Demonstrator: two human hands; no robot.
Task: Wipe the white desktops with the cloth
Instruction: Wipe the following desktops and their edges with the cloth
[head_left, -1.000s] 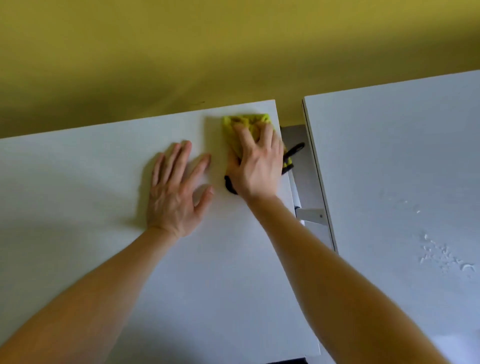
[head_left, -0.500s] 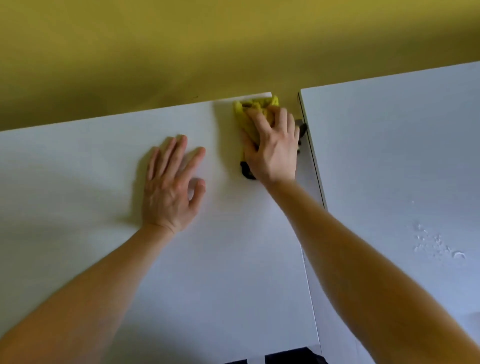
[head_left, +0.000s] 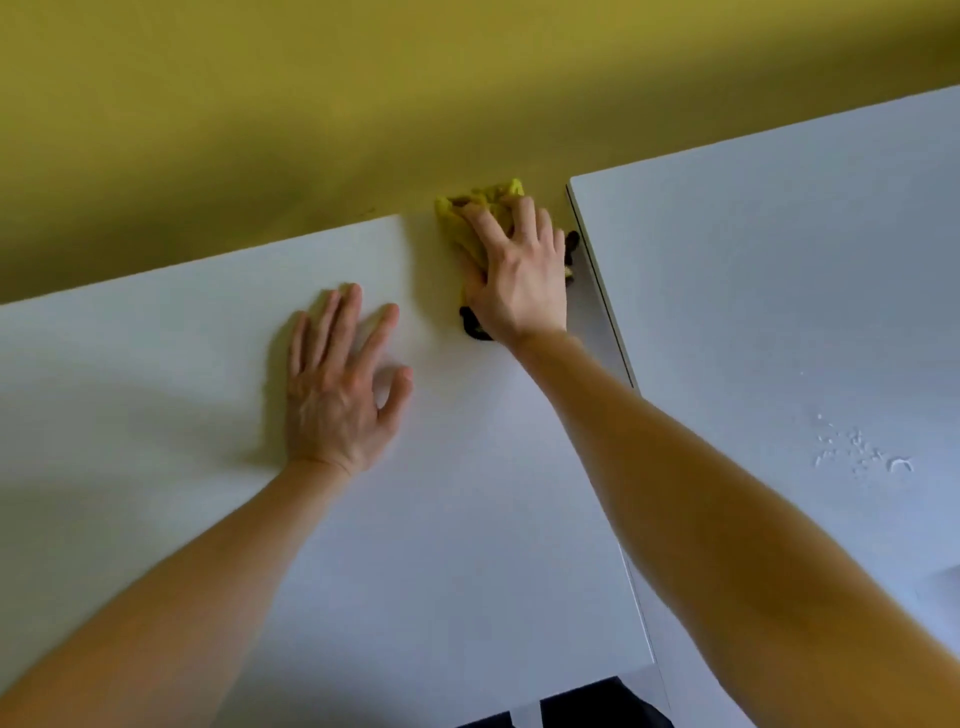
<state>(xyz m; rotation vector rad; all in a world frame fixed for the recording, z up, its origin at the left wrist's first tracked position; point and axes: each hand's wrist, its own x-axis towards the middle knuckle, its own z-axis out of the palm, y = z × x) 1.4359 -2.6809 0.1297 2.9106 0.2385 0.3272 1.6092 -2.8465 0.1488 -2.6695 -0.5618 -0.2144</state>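
Two white desktops stand side by side: the left desktop (head_left: 441, 519) under both my arms and the right desktop (head_left: 779, 291) across a narrow gap. A yellow cloth with black edging (head_left: 470, 218) lies bunched at the far right corner of the left desktop. My right hand (head_left: 519, 275) presses down on the cloth, fingers spread over it and slightly curled into its folds. My left hand (head_left: 337, 384) rests flat on the left desktop, fingers straight, a hand's width to the left of the cloth.
A yellow-green wall (head_left: 363, 104) runs behind both desks. Small water drops or smears (head_left: 857, 452) sit on the right desktop. A dark opening (head_left: 597, 706) shows below the near edge of the left desktop.
My right hand has pushed the cloth further away, up to the far right corner of the left desktop. My left hand has stayed flat in about the same place.
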